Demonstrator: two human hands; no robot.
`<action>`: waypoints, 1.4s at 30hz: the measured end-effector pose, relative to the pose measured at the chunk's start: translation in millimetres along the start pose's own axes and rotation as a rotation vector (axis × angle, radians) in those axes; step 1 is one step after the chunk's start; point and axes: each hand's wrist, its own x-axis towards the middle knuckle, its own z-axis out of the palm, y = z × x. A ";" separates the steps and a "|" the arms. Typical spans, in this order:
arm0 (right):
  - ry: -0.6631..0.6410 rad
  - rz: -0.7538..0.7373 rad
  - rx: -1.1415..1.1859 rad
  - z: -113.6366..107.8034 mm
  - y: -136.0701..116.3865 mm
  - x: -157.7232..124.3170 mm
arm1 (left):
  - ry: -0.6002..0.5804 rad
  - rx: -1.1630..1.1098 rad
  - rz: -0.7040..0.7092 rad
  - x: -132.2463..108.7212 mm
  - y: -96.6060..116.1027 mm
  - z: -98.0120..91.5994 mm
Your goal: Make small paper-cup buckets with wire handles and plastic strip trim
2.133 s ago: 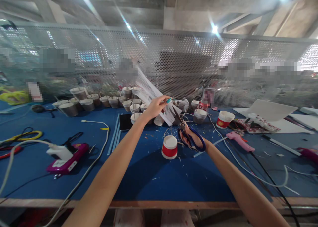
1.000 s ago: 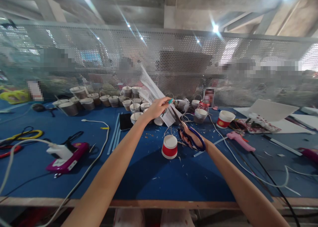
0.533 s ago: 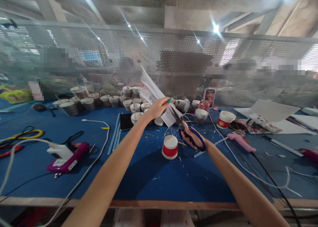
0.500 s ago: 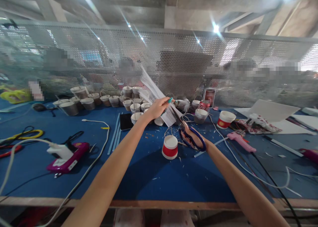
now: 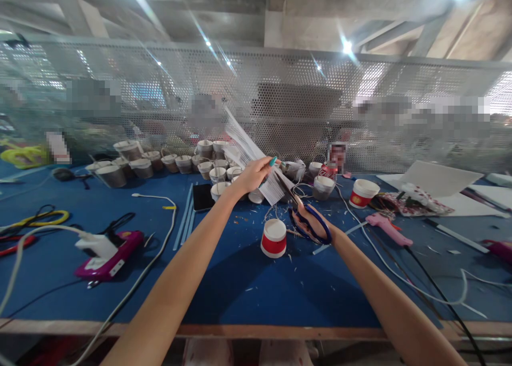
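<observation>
Left hand, nails turquoise: fingers pinching a bundle of thin white strips, which slants up and away to the left above the desk. Right hand: fingers closed through the dark-blue handles of a pair of scissors, blades pointing up and left across the near end of the strips — whether they touch cannot be told. Just below, on the desk: one white cup with red band, narrow end up; small pale clippings scattered about. Behind the left hand: a cluster of grey-white cups, some stacked. Left of the forearm: one black phone, several pale flat strips, one white cable, one magenta socket block bearing a white plug. Right: one upright red-banded cup, one pink glue gun, white sheets. At the back — a perforated metal screen, grey.
</observation>
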 end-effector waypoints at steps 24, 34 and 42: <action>0.034 -0.029 -0.063 2.9 -8.1 -1.8 | 0.016 -0.023 -0.021 -0.1 1.8 0.6; 0.086 0.022 -0.123 5.1 -14.9 -4.0 | 0.017 -0.071 -0.040 -0.5 1.8 1.4; 0.048 0.029 -0.070 3.9 -12.9 -5.0 | 0.006 -0.169 -0.038 0.8 -4.1 3.7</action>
